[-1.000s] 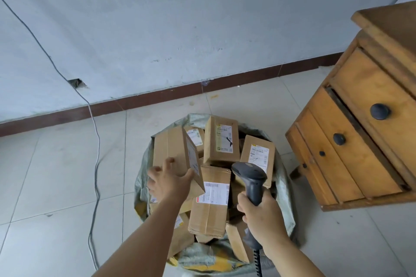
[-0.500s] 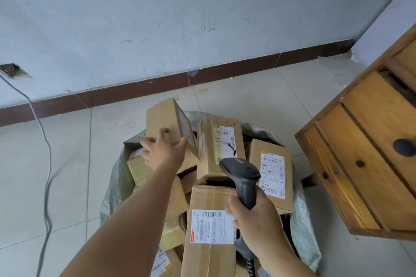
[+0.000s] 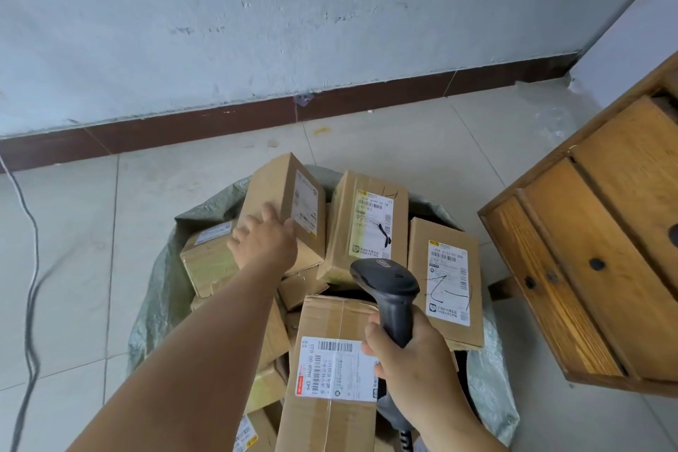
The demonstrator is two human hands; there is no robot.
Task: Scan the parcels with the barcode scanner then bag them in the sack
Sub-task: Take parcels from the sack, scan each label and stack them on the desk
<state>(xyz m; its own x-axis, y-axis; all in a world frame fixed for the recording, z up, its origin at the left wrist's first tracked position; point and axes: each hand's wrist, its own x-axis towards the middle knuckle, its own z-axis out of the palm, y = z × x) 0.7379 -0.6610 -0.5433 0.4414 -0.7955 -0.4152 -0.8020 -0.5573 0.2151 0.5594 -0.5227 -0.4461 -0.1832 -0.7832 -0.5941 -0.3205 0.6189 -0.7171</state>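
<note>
Parcels, brown cardboard boxes with white labels, filled the grey-green woven sack (image 3: 154,305). Left hand (image 3: 264,240) gripped the tilted box (image 3: 282,202) at the sack's far rim; right hand (image 3: 407,352) clenched the black handheld barcode scanner (image 3: 389,290). Advisable: turn its side label toward the scanner before settling it.

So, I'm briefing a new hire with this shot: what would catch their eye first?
Probably the sack on the tiled floor, heaped with labelled cardboard parcels. At its far left the left hand grips a tilted parcel, while the right hand holds a black barcode scanner over the pile. A wooden drawer cabinet stands to the right.
</note>
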